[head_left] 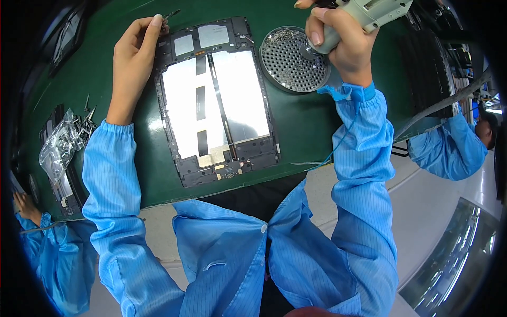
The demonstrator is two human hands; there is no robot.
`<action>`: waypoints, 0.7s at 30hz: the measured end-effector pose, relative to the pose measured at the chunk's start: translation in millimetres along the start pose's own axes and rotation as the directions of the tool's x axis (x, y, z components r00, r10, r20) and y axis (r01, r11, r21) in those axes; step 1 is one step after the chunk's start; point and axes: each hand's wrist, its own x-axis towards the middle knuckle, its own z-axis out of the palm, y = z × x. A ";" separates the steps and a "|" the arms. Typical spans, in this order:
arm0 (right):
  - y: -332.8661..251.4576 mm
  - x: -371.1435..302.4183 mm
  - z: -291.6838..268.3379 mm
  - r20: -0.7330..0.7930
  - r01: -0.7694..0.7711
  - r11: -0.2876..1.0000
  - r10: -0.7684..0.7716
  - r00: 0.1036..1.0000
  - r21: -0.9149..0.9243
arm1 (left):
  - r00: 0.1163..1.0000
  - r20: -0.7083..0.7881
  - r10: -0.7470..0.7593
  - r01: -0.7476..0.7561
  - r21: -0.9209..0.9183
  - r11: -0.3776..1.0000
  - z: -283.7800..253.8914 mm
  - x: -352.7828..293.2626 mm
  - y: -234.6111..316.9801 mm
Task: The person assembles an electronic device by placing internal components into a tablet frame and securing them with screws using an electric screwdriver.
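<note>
A: How many things lie on the dark green work mat, and where?

B: One large opened tablet back frame, black at the edges with silvery foil panels, lies flat at the middle of the mat, its long sides running from the near edge toward the far edge. Just beside its far right corner sits one round perforated metal screw tray, with small screws scattered on its far part. Near the mat's left edge lies one crumpled clear plastic bag of small metal parts, with a few loose dark screws just beyond it.

A: And the hands?

B: Two, both in light blue sleeves. The left hand rests at the frame's far left corner, fingers held together and nearly straight, their tips pressing on the frame's corner beside a small thin dark tool; whether it grips that tool I cannot tell. The right hand is closed in a fist round one pale grey electric screwdriver, held over the tray's right rim with its tip down in the tray.

A: Anyone else?

B: Two other people in blue sleeves show at the picture's lower left and right margins.
</note>
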 end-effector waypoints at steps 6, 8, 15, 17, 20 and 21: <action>6.1 0.6 -5.3 0.006 -0.006 1.000 0.006 1.000 -0.009 | 1.000 -0.002 0.025 -0.025 0.017 1.000 1.9 -0.1 1.7; 8.9 1.0 -7.0 0.006 -0.008 1.000 0.008 1.000 -0.022 | 0.999 -0.007 0.048 -0.048 0.013 0.999 2.3 -0.5 1.5; 36.8 15.6 -10.4 0.138 0.140 0.948 -0.185 0.973 0.287 | 1.000 0.001 0.017 -0.017 0.033 0.999 3.5 0.4 4.2; 39.4 16.5 -12.3 0.212 0.229 0.790 -0.411 0.887 0.569 | 1.000 0.010 0.000 0.000 0.032 0.999 2.2 1.5 3.8; 5.9 0.5 0.2 0.023 0.010 1.000 -0.011 1.000 0.023 | 1.000 0.028 -0.009 0.007 0.061 0.998 -1.9 -1.0 3.4; 3.5 0.2 2.2 0.011 0.011 1.000 -0.011 1.000 -0.002 | 1.000 0.014 0.014 -0.015 0.061 0.998 -1.0 -2.4 6.7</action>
